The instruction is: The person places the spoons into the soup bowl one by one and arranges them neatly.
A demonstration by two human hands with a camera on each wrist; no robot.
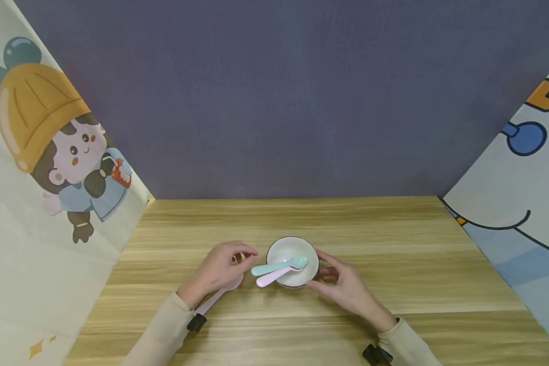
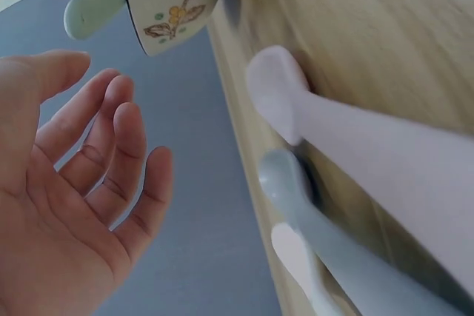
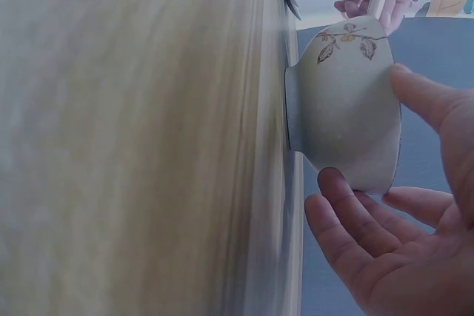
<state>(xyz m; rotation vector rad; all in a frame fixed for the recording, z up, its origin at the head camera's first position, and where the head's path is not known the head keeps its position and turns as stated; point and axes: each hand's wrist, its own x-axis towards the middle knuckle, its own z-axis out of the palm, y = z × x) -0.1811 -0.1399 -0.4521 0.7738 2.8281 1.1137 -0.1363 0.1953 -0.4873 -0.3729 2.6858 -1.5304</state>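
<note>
A small cream bowl (image 1: 293, 278) with a dark rim stands on the table; fruit and leaves decorate its outside (image 2: 174, 5). Inside lean a mint-green spoon (image 1: 274, 267) and a pink spoon (image 1: 273, 276), handles over the left rim. My right hand (image 1: 345, 287) holds the bowl's right side, thumb at the rim and fingers against the wall. To the left of the handles hovers my left hand (image 1: 221, 267), fingers loosely bent, holding nothing. Beneath it lie a pale pink spoon (image 2: 370, 138), a blue-green spoon (image 2: 318, 227) and a whitish spoon (image 2: 296, 257), mostly hidden in the head view.
The wood-grain table (image 1: 393, 229) ends at a dark grey-blue panel (image 1: 293, 101) behind. Cartoon-printed panels stand on the left (image 1: 36, 274) and the right (image 1: 494, 198). A black wrist strap (image 1: 196, 322) sits on the left sleeve, another dark band (image 1: 376, 355) by the right.
</note>
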